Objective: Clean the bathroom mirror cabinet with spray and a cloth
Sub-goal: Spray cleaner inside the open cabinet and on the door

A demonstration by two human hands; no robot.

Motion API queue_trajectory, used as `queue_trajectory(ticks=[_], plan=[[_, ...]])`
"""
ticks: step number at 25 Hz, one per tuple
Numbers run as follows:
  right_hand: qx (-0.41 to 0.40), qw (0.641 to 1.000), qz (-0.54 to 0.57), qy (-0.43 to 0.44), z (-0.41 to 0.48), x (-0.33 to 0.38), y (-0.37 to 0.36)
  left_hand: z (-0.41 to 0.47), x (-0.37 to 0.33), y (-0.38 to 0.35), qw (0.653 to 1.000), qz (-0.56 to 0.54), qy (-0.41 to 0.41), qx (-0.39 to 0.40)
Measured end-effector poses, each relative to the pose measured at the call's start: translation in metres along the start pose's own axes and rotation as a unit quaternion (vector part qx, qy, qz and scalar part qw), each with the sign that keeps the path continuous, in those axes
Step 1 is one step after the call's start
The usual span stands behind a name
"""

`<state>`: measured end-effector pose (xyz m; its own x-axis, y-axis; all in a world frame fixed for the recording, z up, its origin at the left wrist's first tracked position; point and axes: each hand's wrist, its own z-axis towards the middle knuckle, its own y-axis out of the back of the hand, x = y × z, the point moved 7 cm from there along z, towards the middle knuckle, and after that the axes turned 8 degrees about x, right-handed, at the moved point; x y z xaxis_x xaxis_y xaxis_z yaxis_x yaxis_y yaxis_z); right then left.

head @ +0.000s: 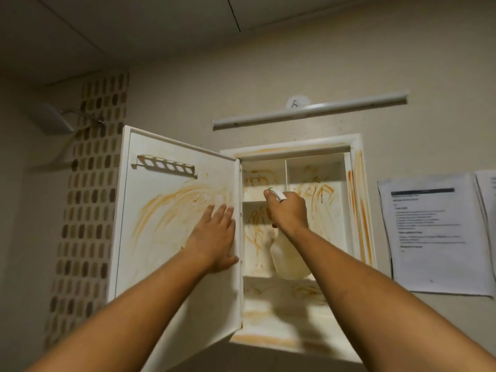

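Observation:
The white wall cabinet (354, 210) stands open, its shelves and frame smeared with orange-brown streaks. Its door (166, 237) swings out to the left, streaked the same way on its inner face. My left hand (214, 237) lies flat against the door's inner face near the hinge edge, fingers straight. My right hand (288, 210) grips the head of a white spray bottle (290, 259), which hangs below my wrist in front of the middle shelf. The nozzle, with a green tip, points into the cabinet. No cloth is in sight.
A small rack (165, 166) with oval holes is fixed near the door's top. A tube light (308, 110) runs above the cabinet. Printed sheets (434, 232) hang on the wall to the right. A shower head (51, 120) and a mosaic tile strip (91, 197) are at left.

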<state>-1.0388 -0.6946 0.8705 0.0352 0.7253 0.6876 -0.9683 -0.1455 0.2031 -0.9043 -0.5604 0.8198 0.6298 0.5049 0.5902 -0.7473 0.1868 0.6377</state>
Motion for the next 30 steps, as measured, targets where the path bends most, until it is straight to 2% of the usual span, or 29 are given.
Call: queue_trajectory(ticks=[7, 13, 18, 21, 25, 30], plan=[[-0.036, 0.991, -0.128, 0.006, 0.023, 0.035, -0.008, 0.021, -0.002, -0.035, 0.999, 0.043, -0.033, -0.004], [-0.095, 0.988, -0.118, -0.025, 0.016, 0.025, 0.008, 0.032, -0.008, -0.038, 0.998, 0.027, -0.049, -0.022], [-0.193, 0.979, -0.041, -0.049, 0.000, 0.006, 0.071, 0.040, -0.017, -0.043, 0.998, 0.003, -0.060, -0.028], [-0.229, 0.968, -0.074, -0.078, -0.014, -0.008, 0.106, 0.042, -0.020, -0.042, 0.997, -0.018, -0.067, -0.031], [-0.225, 0.970, -0.059, -0.072, -0.027, -0.019, 0.127, 0.043, -0.018, -0.041, 0.997, -0.021, -0.070, -0.031], [-0.169, 0.982, -0.057, -0.054, -0.046, -0.021, 0.095, 0.041, -0.016, -0.042, 0.998, -0.011, -0.063, -0.026]])
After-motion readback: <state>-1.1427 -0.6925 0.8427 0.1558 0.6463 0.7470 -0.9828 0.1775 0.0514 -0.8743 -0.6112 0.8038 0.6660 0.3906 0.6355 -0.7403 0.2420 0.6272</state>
